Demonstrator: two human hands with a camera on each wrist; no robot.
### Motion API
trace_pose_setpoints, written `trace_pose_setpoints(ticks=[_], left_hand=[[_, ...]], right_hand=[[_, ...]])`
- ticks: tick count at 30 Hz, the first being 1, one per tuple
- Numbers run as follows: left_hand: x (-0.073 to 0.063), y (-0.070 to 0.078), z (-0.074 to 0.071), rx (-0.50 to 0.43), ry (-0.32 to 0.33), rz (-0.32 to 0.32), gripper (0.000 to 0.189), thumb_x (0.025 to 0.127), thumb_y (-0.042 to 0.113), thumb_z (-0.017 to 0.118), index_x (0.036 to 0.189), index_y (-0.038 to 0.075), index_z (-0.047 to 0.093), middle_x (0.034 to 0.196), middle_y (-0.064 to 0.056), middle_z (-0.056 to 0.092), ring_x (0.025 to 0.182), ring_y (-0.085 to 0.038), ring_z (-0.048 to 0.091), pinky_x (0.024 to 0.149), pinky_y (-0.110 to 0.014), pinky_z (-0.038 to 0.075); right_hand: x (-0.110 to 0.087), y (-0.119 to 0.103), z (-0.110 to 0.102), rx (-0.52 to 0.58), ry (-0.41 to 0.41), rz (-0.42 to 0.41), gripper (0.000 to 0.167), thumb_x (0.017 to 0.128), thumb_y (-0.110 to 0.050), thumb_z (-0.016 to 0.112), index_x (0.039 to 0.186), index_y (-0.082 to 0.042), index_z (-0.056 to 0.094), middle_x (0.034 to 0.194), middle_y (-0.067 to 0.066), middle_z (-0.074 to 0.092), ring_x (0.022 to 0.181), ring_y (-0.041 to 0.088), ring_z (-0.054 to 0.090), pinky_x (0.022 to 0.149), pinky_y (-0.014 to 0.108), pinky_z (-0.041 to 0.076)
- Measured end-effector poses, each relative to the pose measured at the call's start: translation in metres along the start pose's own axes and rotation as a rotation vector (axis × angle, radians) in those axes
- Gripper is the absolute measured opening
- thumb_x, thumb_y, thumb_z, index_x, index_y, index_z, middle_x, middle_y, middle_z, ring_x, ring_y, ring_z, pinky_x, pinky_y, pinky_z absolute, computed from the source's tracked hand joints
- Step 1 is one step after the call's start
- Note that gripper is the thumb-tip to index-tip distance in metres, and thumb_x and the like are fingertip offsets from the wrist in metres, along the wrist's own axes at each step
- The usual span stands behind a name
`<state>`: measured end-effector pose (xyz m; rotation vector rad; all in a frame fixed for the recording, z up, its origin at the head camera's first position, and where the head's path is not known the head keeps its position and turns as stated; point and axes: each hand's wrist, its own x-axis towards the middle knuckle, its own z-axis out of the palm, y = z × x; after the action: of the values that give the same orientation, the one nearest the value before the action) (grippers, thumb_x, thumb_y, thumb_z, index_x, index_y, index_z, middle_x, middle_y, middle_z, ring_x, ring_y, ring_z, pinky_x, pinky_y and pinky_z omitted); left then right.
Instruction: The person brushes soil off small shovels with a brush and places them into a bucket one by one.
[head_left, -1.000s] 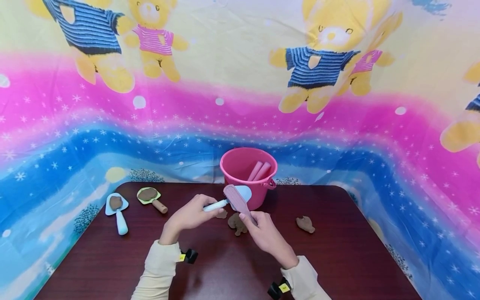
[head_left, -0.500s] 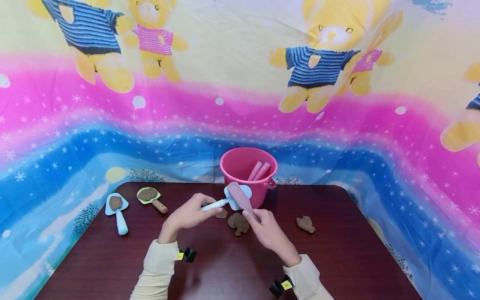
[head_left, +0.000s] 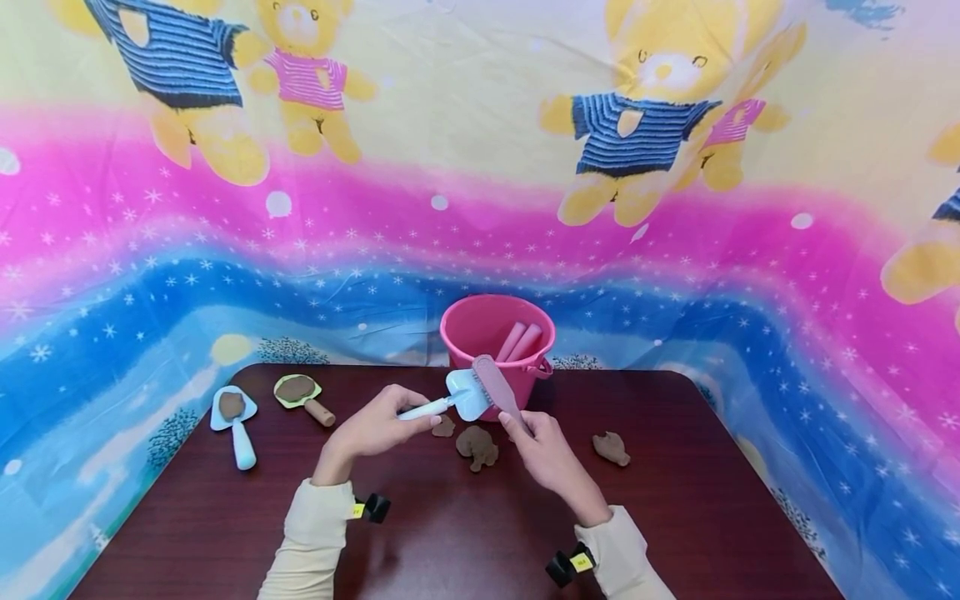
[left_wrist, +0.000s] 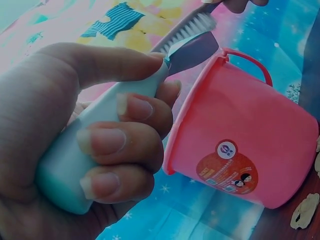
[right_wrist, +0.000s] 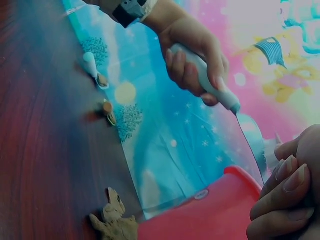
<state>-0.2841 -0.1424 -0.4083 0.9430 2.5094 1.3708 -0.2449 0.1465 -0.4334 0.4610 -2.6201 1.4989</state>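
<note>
My left hand [head_left: 375, 425] grips the white-and-mint handle of a small trowel [head_left: 467, 396], its pale blue blade raised over the table. In the left wrist view the fingers and thumb wrap that trowel handle [left_wrist: 107, 117]. My right hand [head_left: 555, 457] holds a mauve brush [head_left: 498, 388] by its handle. White bristles [left_wrist: 186, 34] meet the blade in the left wrist view. Just behind both tools stands a pink bucket [head_left: 459, 354] with two pink handles [head_left: 519, 342] inside. Brown clay lumps [head_left: 477, 447] lie on the table below the tools.
At the table's left lie a blue-and-white trowel [head_left: 242, 446] and a green scoop [head_left: 319, 412] with a brown handle, each with clay on its blade. Another clay lump [head_left: 611, 448] is at the right. A printed cloth [head_left: 390, 233] hangs behind the dark red table [head_left: 442, 542].
The brush has moved to the right across the trowel's blade, from its left part to its right edge. My right hand has shifted right with it; my left hand has drifted slightly left.
</note>
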Motion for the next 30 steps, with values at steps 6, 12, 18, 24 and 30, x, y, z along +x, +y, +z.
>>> trace_pose_setpoints(ticks=[6, 12, 18, 24, 30], left_hand=[[-0.002, 0.000, -0.002, -0.008, 0.003, -0.005, 0.014, 0.097, 0.025, 0.071, 0.089, 0.013, 0.073, 0.055, 0.003, 0.045, 0.047, -0.011, 0.040, 0.047, -0.024, 0.036], [-0.003, -0.001, -0.005, -0.050, -0.011, -0.011, 0.015, 0.096, 0.025, 0.071, 0.090, 0.011, 0.073, 0.055, 0.000, 0.044, 0.046, -0.009, 0.039, 0.046, -0.024, 0.037], [-0.004, -0.002, -0.006, -0.076, -0.023, -0.006, 0.016, 0.097, 0.024, 0.070, 0.090, 0.010, 0.072, 0.056, -0.002, 0.044, 0.046, -0.008, 0.038, 0.046, -0.024, 0.035], [-0.003, -0.001, -0.006, -0.097, -0.043, -0.010, 0.017, 0.098, 0.022, 0.069, 0.090, 0.007, 0.071, 0.057, -0.002, 0.044, 0.047, -0.008, 0.038, 0.046, -0.024, 0.035], [-0.002, -0.002, -0.005, -0.094, -0.055, -0.013, 0.019, 0.098, 0.023, 0.068, 0.088, 0.007, 0.070, 0.056, -0.001, 0.044, 0.047, -0.008, 0.038, 0.046, -0.025, 0.036]], right_hand=[[0.001, 0.006, -0.008, 0.040, -0.001, 0.024, 0.045, 0.105, -0.042, 0.053, 0.074, -0.010, 0.055, 0.058, -0.001, 0.040, 0.049, 0.011, 0.033, 0.048, 0.023, 0.028], [0.003, 0.010, -0.015, 0.023, 0.021, 0.038, 0.045, 0.105, -0.045, 0.053, 0.077, -0.010, 0.056, 0.057, 0.000, 0.040, 0.047, 0.012, 0.034, 0.045, 0.025, 0.029], [0.005, 0.014, -0.021, -0.020, 0.064, 0.042, 0.047, 0.105, -0.044, 0.053, 0.075, -0.008, 0.054, 0.057, 0.000, 0.040, 0.048, 0.013, 0.035, 0.046, 0.025, 0.030], [0.005, 0.014, -0.023, -0.032, 0.091, 0.044, 0.044, 0.105, -0.040, 0.055, 0.073, -0.010, 0.053, 0.057, 0.000, 0.039, 0.048, 0.013, 0.035, 0.046, 0.025, 0.030], [0.003, 0.011, -0.023, -0.028, 0.085, 0.045, 0.046, 0.104, -0.045, 0.055, 0.074, -0.010, 0.054, 0.058, 0.000, 0.039, 0.049, 0.013, 0.034, 0.047, 0.026, 0.030]])
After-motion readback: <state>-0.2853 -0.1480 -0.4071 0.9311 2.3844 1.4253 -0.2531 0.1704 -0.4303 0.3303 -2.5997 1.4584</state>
